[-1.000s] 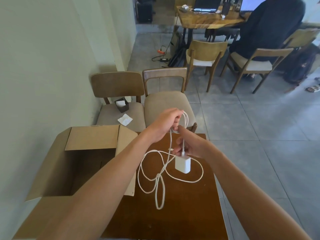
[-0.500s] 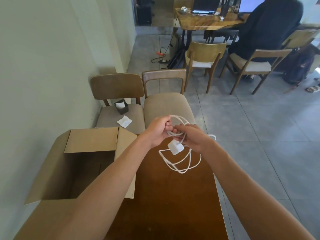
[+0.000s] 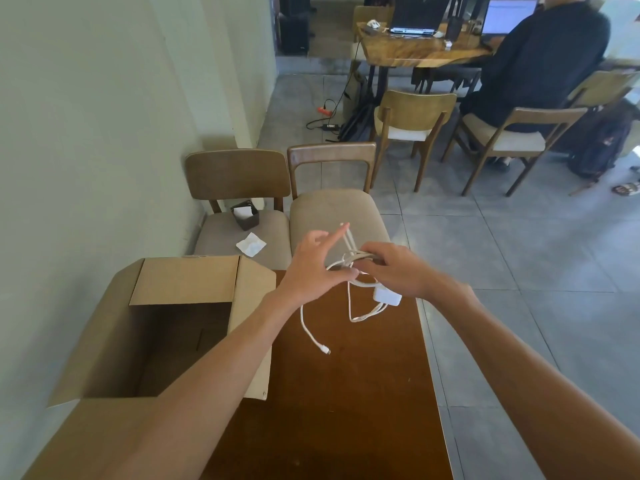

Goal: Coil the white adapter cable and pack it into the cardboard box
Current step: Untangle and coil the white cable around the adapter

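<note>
Readable text: none anywhere in view.
Cardboard box (image 3: 187, 279): plain brown flaps and walls, no print or label showing.
White adapter cable (image 3: 387, 295): brick face and cord plain white, any marking too small to tell.
Lit laptop screen (image 3: 505, 15): pale rows on the far table, far too small to read.
Dark laptop screen (image 3: 412, 10): nothing legible.
Paper in dark holder (image 3: 242, 212): white, no writing made out.

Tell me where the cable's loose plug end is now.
In the head view, the plug end dangles near the centre, below the left hand, over the brown table and just right of the cardboard box.
</note>
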### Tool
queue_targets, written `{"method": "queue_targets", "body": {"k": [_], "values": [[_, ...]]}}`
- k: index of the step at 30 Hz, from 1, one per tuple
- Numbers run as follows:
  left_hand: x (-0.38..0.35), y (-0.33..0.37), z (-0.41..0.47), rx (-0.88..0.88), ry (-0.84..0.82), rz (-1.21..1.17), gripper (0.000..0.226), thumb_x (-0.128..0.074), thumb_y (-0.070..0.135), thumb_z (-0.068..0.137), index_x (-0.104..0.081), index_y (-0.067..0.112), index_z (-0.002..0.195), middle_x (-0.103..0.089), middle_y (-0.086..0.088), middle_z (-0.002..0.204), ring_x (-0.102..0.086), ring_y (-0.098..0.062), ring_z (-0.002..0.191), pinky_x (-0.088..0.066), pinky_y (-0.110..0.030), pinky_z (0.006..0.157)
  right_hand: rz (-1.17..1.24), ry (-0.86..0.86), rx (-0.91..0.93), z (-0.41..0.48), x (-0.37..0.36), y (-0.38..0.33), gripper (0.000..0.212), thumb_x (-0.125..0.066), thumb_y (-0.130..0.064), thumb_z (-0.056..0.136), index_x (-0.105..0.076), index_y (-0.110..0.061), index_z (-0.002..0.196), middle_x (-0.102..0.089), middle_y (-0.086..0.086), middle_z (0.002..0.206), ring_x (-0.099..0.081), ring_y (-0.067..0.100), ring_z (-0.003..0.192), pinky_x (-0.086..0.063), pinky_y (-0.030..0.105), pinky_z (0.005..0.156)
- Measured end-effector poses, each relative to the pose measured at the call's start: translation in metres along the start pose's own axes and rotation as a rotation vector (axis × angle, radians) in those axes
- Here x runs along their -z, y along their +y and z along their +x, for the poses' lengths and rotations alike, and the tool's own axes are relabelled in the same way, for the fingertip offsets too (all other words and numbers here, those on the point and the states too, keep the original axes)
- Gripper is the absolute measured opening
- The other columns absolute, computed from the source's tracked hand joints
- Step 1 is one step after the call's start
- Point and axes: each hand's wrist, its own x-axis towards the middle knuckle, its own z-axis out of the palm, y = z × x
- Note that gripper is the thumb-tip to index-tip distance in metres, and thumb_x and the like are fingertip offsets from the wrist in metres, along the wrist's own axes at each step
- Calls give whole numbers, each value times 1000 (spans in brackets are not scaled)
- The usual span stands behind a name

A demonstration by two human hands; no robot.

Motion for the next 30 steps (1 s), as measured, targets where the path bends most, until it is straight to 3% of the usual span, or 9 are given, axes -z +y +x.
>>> {"method": "queue_targets", "body": {"k": [2, 4, 6, 10, 13, 16, 19, 25, 30], "values": [[4, 3, 4, -21, -31, 5, 43, -64, 52, 94, -61, 39, 135, -52, 7, 144, -47, -7, 131, -42, -30, 103, -35, 50, 30, 0, 4, -1, 20, -53, -34, 107, -55, -37, 87, -62, -8, 78, -55, 7, 64, -38, 17, 57], [7, 13, 3, 36, -63, -183, 17, -58, 49, 99, -69, 40, 107, -68, 23, 106, -60, 8, 100, -45, -15, 81, -14, 136, 44, 2, 5, -1, 18, -49, -31, 109, -55, -29, 92, -58, -4, 78, -52, 9, 65, -38, 20, 57], [9, 25, 6, 144, -50, -392, 22, -59, 44, 100, -73, 30, 92, -68, 19, 79, -63, 3, 81, -45, -17, 71, 45, 208, 37, 3, 2, 0, 13, -45, -27, 109, -53, -21, 101, -57, 1, 85, -50, 13, 70, -42, 26, 60], [15, 49, 10, 241, -92, -640, 25, -55, 29, 103, -63, 10, 88, -63, 3, 67, -68, -21, 84, -55, -41, 93, 179, 330, -67, 4, -7, 1, 8, -48, -15, 105, -48, -23, 103, -56, 1, 91, -55, 15, 74, -47, 25, 59], [21, 66, 10, 263, -123, -723, 13, -50, 19, 104, -53, 11, 94, -44, 1, 63, -54, -14, 63, -50, -42, 85, 372, 317, -229, 3, -21, -2, 4, -50, -18, 104, -50, -19, 108, -65, 7, 95, -70, 22, 75, -58, 31, 60], [25, 74, 10, 311, -134, -778, 20, -47, 12, 104, -47, 11, 83, -33, 1, 63, -35, -12, 56, -41, -39, 79, 562, 191, -441, 2, -26, -4, 20, -50, -30, 101, -56, -11, 104, -73, 7, 71, -73, 21, 56, -63, 35, 61], [25, 77, 7, 343, -132, -872, 32, -44, 9, 103, -42, 16, 72, -26, -1, 63, -30, -12, 56, -41, -35, 73, 694, -24, -630, -1, -22, -11, 43, -48, -44, 101, -62, -3, 95, -71, 9, 59, -69, 20, 48, -55, 24, 47], [18, 78, 1, 314, -182, -788, 30, -40, 13, 104, -39, 18, 75, -29, 1, 63, -31, -12, 58, -39, -37, 78, 941, -368, -683, -4, -23, -10, 72, -40, -53, 107, -78, 6, 95, -77, 23, 93, -71, 23, 58, -55, 23, 45], [10, 74, -7, 436, -174, -1019, 33, -39, 13, 106, -40, 16, 73, -32, 1, 62, -38, -10, 54, -47, -29, 69, 1184, -456, -713, -7, -23, -6, 58, -44, -43, 109, -76, 6, 106, -76, 23, 112, -80, 28, 87, -63, 26, 64]]}}
